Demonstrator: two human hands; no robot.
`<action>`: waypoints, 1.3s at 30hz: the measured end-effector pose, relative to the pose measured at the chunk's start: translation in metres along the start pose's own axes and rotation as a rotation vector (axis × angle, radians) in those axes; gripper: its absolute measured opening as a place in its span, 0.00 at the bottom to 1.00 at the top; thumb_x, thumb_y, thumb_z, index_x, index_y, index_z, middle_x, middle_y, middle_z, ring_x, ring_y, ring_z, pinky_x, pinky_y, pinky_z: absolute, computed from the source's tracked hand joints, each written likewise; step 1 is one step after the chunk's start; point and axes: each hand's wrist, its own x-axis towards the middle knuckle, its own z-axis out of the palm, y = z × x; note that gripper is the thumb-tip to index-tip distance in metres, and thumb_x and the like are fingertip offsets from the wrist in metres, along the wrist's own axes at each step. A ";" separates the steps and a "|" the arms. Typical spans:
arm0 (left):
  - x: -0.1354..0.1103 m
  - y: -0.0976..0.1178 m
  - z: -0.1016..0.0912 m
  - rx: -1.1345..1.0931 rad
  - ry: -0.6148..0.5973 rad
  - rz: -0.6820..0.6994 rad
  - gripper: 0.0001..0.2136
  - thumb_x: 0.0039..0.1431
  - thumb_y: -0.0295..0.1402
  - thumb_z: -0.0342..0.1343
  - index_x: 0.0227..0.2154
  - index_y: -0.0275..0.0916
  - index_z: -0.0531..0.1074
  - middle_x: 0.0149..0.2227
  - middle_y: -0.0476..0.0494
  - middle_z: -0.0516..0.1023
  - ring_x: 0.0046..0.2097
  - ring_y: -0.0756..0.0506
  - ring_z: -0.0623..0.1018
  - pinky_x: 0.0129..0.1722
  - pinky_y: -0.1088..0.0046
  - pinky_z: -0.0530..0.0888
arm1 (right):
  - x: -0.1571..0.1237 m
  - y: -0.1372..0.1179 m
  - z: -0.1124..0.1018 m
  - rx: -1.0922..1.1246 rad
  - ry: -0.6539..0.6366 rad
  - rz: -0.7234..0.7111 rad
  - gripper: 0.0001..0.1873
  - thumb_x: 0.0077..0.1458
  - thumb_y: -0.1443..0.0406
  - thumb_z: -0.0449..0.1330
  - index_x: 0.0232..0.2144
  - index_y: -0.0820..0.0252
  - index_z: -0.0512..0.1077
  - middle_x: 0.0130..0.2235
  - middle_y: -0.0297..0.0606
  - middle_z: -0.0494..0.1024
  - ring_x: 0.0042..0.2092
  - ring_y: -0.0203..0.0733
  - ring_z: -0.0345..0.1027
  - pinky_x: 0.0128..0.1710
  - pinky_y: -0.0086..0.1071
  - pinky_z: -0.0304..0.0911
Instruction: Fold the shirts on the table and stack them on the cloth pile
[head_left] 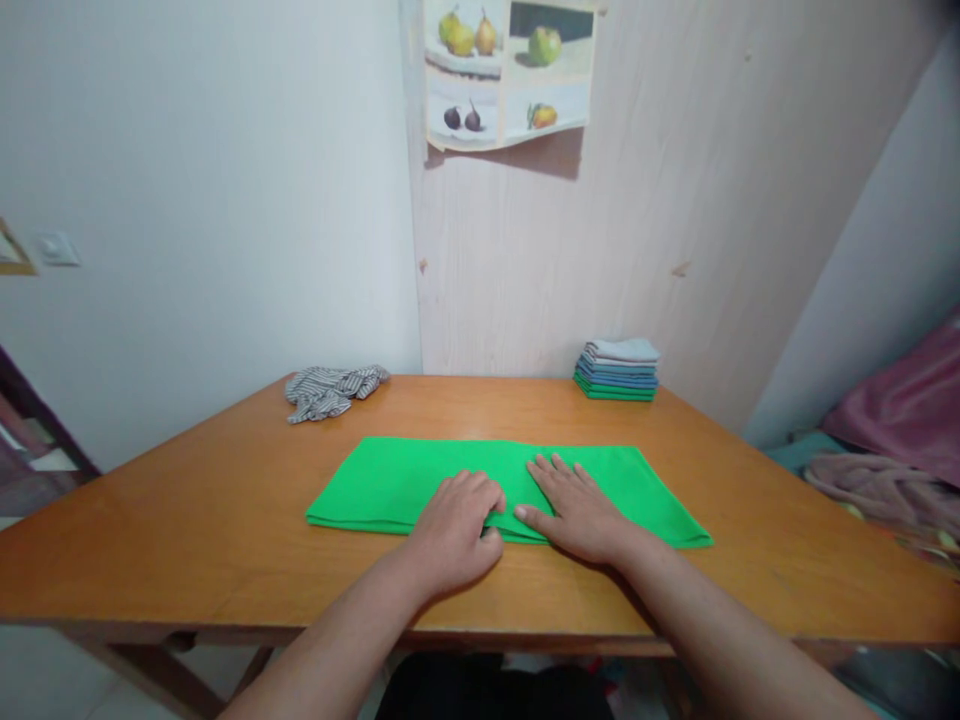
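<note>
A bright green cloth (pixel 397 485), folded into a long band, lies flat across the middle of the wooden table (pixel 187 510). My left hand (pixel 454 530) rests on its near edge with the fingers curled and the thumb pinching the fabric. My right hand (pixel 574 510) lies flat on the cloth just beside it, fingers stretched out and pressing down. The two hands almost touch at the cloth's centre.
A crumpled grey striped cloth (pixel 330 390) lies at the table's back left. A neat stack of folded cloths (pixel 617 370) sits at the back right against the wall. Pink and grey fabrics (pixel 892 440) are piled to the right, off the table.
</note>
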 end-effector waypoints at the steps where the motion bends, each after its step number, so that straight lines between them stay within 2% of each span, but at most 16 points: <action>1: -0.002 -0.003 -0.001 0.002 0.000 -0.001 0.10 0.48 0.26 0.52 0.35 0.42 0.66 0.38 0.46 0.71 0.43 0.42 0.68 0.43 0.65 0.65 | 0.000 0.000 0.000 0.000 -0.002 0.001 0.49 0.59 0.35 0.41 0.70 0.59 0.47 0.72 0.45 0.44 0.72 0.57 0.31 0.68 0.54 0.31; 7: -0.001 -0.011 -0.002 0.013 -0.014 0.001 0.07 0.49 0.25 0.52 0.32 0.42 0.68 0.34 0.47 0.70 0.40 0.43 0.68 0.40 0.67 0.64 | 0.001 0.000 0.001 -0.009 -0.008 0.010 0.49 0.59 0.35 0.41 0.70 0.60 0.47 0.72 0.44 0.43 0.72 0.56 0.31 0.68 0.55 0.30; 12: 0.004 -0.010 -0.019 -0.017 -0.021 0.054 0.06 0.54 0.25 0.50 0.33 0.42 0.69 0.35 0.47 0.71 0.41 0.44 0.69 0.40 0.67 0.64 | 0.001 0.001 0.002 -0.015 -0.006 0.011 0.48 0.60 0.36 0.40 0.70 0.60 0.48 0.72 0.44 0.44 0.72 0.56 0.31 0.68 0.54 0.31; 15: 0.000 -0.008 -0.025 0.001 -0.043 0.085 0.06 0.56 0.25 0.50 0.35 0.42 0.68 0.37 0.46 0.72 0.42 0.43 0.69 0.42 0.67 0.64 | 0.001 0.000 0.001 -0.009 -0.007 0.012 0.48 0.60 0.36 0.40 0.70 0.60 0.48 0.72 0.44 0.44 0.72 0.56 0.31 0.68 0.55 0.31; 19: -0.012 -0.007 -0.021 0.038 -0.103 0.104 0.06 0.57 0.25 0.51 0.35 0.42 0.69 0.38 0.46 0.73 0.43 0.43 0.70 0.43 0.66 0.64 | 0.000 -0.001 -0.001 -0.017 -0.016 0.013 0.49 0.59 0.35 0.40 0.70 0.59 0.48 0.72 0.44 0.45 0.72 0.56 0.31 0.68 0.55 0.32; 22: -0.014 -0.009 -0.020 0.008 -0.138 0.096 0.03 0.60 0.30 0.54 0.35 0.42 0.72 0.38 0.46 0.75 0.43 0.43 0.72 0.43 0.66 0.65 | 0.000 -0.001 -0.002 -0.028 -0.025 0.012 0.49 0.58 0.35 0.40 0.70 0.59 0.48 0.72 0.43 0.44 0.72 0.56 0.31 0.68 0.55 0.32; 25: -0.001 -0.010 -0.023 -0.055 -0.174 0.065 0.08 0.63 0.39 0.53 0.35 0.42 0.74 0.34 0.46 0.76 0.39 0.44 0.74 0.39 0.68 0.66 | 0.000 -0.001 -0.002 -0.037 -0.032 0.012 0.50 0.58 0.34 0.39 0.70 0.59 0.47 0.72 0.42 0.43 0.72 0.55 0.30 0.68 0.54 0.31; 27: 0.013 -0.010 -0.023 -0.055 -0.168 0.054 0.11 0.67 0.39 0.49 0.35 0.41 0.74 0.33 0.46 0.77 0.37 0.44 0.75 0.37 0.69 0.67 | 0.000 -0.001 -0.002 -0.040 -0.037 0.012 0.51 0.57 0.34 0.39 0.70 0.59 0.47 0.72 0.42 0.43 0.72 0.55 0.31 0.69 0.54 0.31; 29: 0.028 -0.011 -0.020 -0.011 -0.112 0.059 0.13 0.68 0.38 0.46 0.36 0.41 0.74 0.37 0.44 0.78 0.41 0.43 0.76 0.41 0.67 0.68 | 0.000 -0.002 -0.002 -0.044 -0.037 0.017 0.51 0.57 0.34 0.39 0.70 0.60 0.47 0.72 0.42 0.44 0.72 0.55 0.31 0.69 0.54 0.31; 32: 0.041 -0.016 -0.007 0.046 -0.052 0.048 0.16 0.69 0.39 0.44 0.51 0.39 0.71 0.54 0.38 0.75 0.57 0.39 0.71 0.54 0.61 0.66 | -0.001 -0.002 -0.002 -0.049 -0.033 0.019 0.50 0.57 0.34 0.40 0.70 0.60 0.48 0.72 0.42 0.43 0.72 0.55 0.31 0.69 0.54 0.31; 35: 0.039 -0.024 0.009 0.043 -0.190 0.000 0.25 0.70 0.46 0.40 0.64 0.39 0.60 0.68 0.37 0.59 0.68 0.36 0.58 0.63 0.53 0.56 | -0.001 -0.003 -0.002 -0.050 -0.041 0.018 0.49 0.58 0.35 0.40 0.70 0.59 0.48 0.72 0.41 0.43 0.72 0.54 0.31 0.69 0.53 0.31; 37: 0.033 -0.030 0.016 0.027 -0.284 -0.021 0.30 0.69 0.51 0.37 0.67 0.39 0.55 0.70 0.38 0.52 0.70 0.37 0.52 0.66 0.51 0.51 | -0.001 -0.003 -0.003 -0.048 -0.044 0.015 0.48 0.59 0.36 0.40 0.70 0.58 0.48 0.72 0.40 0.43 0.72 0.54 0.31 0.69 0.53 0.31; 39: 0.028 -0.035 0.021 0.017 -0.310 -0.026 0.34 0.68 0.55 0.35 0.68 0.40 0.52 0.71 0.38 0.49 0.71 0.38 0.48 0.67 0.51 0.47 | -0.001 -0.002 -0.003 -0.048 -0.041 0.011 0.48 0.59 0.36 0.40 0.70 0.58 0.48 0.72 0.39 0.43 0.72 0.53 0.31 0.69 0.53 0.30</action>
